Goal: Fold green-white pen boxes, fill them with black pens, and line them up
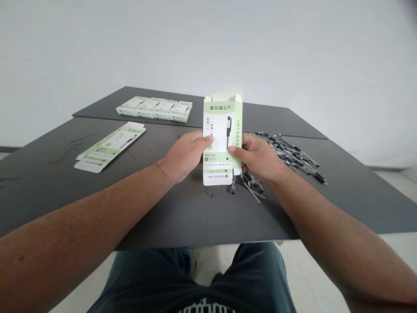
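Note:
A green and white pen box (pixel 219 130) of thin card is held up above the table between my two hands. Its end flaps stick out at top and bottom, and a black pen is printed on its front. My left hand (pixel 185 154) grips the left edge, thumb on the front. On the right edge my right hand (pixel 260 156) is closed, its thumb also across the front. The fingers behind the box are hidden. Loose pens (pixel 296 156) lie in a heap beside and beyond my right hand, and some lie below the box.
Several closed pen boxes (pixel 154 108) stand in a row at the back left. Nearer, a flattened pen box (pixel 110 147) lies on the dark table (pixel 156 217). A seam crosses the tabletop, and a white wall (pixel 208 43) rises behind it.

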Demonstrator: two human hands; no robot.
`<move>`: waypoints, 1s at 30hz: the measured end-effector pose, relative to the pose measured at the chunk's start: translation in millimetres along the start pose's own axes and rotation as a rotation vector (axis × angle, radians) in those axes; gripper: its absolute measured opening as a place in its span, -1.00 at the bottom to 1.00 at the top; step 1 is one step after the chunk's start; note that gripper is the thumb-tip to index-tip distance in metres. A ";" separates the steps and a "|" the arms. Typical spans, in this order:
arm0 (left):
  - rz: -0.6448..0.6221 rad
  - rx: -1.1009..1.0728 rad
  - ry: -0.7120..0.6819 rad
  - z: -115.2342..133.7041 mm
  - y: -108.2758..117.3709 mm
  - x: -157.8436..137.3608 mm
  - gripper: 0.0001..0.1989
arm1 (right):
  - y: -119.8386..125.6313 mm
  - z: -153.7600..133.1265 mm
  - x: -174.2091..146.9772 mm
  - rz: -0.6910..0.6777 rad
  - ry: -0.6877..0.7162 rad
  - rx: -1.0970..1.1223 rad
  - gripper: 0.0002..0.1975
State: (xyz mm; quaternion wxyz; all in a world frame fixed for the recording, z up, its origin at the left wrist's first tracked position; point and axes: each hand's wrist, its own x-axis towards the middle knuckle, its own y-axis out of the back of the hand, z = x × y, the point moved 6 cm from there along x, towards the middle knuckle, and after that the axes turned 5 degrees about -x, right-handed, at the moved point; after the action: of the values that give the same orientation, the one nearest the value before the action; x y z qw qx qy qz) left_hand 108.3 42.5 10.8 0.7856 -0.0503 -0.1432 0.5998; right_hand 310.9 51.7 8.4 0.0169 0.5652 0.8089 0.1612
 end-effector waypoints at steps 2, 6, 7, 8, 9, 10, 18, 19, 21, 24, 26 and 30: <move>0.045 0.072 -0.040 4.8 5.6 2.8 -0.65 | 0.6 -3.0 -0.9 0.015 0.010 -0.063 -0.67; 0.124 0.186 -0.095 11.6 15.0 5.4 -0.64 | -4.8 -8.7 -3.5 -0.043 -0.007 -0.142 -0.63; 0.131 0.207 -0.098 12.2 16.1 5.5 -0.63 | -6.1 -10.0 -4.1 -0.054 -0.006 -0.147 -0.63; 0.132 0.221 -0.096 12.3 16.8 5.4 -0.63 | -7.1 -10.8 -4.6 -0.060 -0.006 -0.145 -0.62; 0.128 0.230 -0.090 12.2 17.1 5.2 -0.63 | -7.7 -10.9 -4.9 -0.062 -0.008 -0.134 -0.61; 0.121 0.235 -0.081 11.8 17.0 5.0 -0.63 | -8.0 -10.4 -5.0 -0.061 -0.011 -0.117 -0.60; -0.019 0.248 -0.044 11.0 8.2 2.8 -0.70 | -8.0 -0.8 -0.8 -0.013 0.003 0.007 -0.63; -0.028 0.244 -0.037 10.4 7.2 2.5 -0.70 | -8.7 -0.7 -0.6 -0.018 -0.002 0.024 -0.63; -0.017 0.230 -0.026 9.2 6.6 1.9 -0.70 | -10.2 -1.3 -0.9 -0.036 -0.018 0.049 -0.61; 0.042 0.180 -0.033 7.5 7.9 1.2 -0.66 | -13.0 -3.3 -2.7 -0.073 -0.041 0.081 -0.59; 0.064 0.140 -0.041 6.4 8.5 1.0 -0.62 | -14.4 -3.8 -4.1 -0.086 -0.047 0.100 -0.60; 0.027 0.109 -0.016 4.1 7.1 0.4 -0.61 | -15.6 -1.2 -4.2 -0.044 -0.061 0.143 -0.63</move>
State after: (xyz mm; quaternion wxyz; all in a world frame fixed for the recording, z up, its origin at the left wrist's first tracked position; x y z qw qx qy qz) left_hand 100.6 44.4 12.9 0.7780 -0.0047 -0.1159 0.6174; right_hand 298.0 42.8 4.5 0.0049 0.5518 0.8296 0.0852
